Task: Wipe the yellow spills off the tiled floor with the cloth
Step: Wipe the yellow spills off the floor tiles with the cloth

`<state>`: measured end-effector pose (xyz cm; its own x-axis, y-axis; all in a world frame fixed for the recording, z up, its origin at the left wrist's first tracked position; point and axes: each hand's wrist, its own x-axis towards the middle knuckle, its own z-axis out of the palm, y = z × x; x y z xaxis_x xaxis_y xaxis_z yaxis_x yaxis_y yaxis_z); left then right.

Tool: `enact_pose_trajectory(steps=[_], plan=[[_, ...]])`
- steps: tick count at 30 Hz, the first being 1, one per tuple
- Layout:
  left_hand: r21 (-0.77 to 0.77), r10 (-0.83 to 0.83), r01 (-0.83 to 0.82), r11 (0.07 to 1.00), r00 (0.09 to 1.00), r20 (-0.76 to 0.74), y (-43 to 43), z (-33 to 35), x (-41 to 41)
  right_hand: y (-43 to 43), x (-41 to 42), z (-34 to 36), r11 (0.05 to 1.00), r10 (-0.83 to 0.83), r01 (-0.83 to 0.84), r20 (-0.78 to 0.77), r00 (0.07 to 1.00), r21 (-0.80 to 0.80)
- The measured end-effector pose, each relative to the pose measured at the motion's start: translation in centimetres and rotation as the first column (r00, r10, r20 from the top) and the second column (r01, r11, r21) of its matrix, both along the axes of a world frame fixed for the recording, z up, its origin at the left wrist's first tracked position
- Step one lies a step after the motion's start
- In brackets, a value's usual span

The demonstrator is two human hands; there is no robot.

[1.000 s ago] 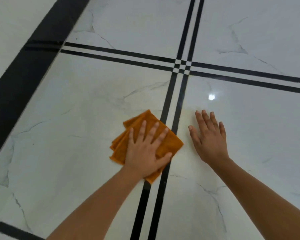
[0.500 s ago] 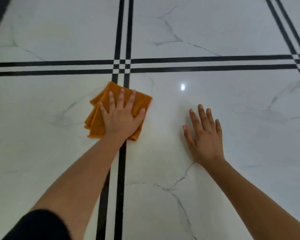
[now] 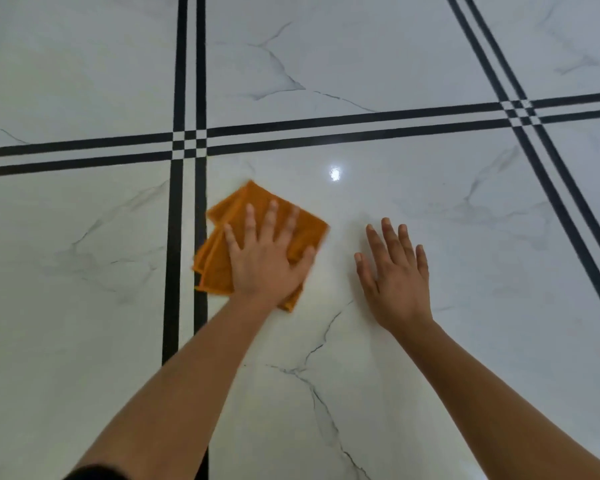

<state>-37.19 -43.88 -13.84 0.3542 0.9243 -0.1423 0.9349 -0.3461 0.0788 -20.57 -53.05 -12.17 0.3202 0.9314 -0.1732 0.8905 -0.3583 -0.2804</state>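
A folded orange cloth (image 3: pixel 253 202) lies on the white marble floor tile (image 3: pixel 413 209), just right of a pair of black inlay lines. My left hand (image 3: pixel 269 258) lies flat on the cloth with fingers spread and straight, pressing it down; its edge is blurred by motion. My right hand (image 3: pixel 394 275) rests flat on the bare tile to the right of the cloth, fingers straight, a short gap between them. A faint yellowish tint shows on the tile between and below the two hands; no distinct yellow spill stands out.
Double black lines (image 3: pixel 187 81) run away from me on the left and cross another pair (image 3: pixel 361 126) running left to right. A third pair (image 3: pixel 551 188) slants down on the right. A bright light reflection (image 3: pixel 335 173) sits on the glossy tile beyond the hands.
My left hand has slid the cloth rightward, off the black lines and onto the white tile, closer to my right hand. My right hand stays planted on the tile.
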Motion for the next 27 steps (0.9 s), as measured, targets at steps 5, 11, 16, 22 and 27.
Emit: enact_pose_trajectory(steps=[5,11,16,22,27], plan=[[0.001,-0.48,0.48,0.877,0.877,-0.002,-5.6,0.2,-2.7,-1.5,-0.4,0.5,0.999,0.048,-0.048,-0.012,0.999,-0.009],[0.008,0.047,-0.047,0.999,0.999,0.025,-6.0,0.0,-4.0,-2.4,-2.2,0.2,0.979,0.195,-0.198,-0.058,0.979,-0.049],[0.029,-0.295,0.296,0.955,0.955,-0.037,-8.4,-0.3,-11.6,-2.5,-4.3,0.4,0.961,0.274,-0.276,-0.074,0.959,-0.018],[-0.003,-0.025,0.025,1.0,1.0,0.008,-13.9,0.2,-13.2,-1.5,-8.8,0.6,0.919,0.388,-0.393,-0.101,0.916,-0.029],[-0.008,0.366,-0.366,0.931,0.931,-0.02,-9.1,0.4,-18.2,-0.8,-12.1,0.9,0.871,0.483,-0.488,-0.089,0.871,-0.052]])
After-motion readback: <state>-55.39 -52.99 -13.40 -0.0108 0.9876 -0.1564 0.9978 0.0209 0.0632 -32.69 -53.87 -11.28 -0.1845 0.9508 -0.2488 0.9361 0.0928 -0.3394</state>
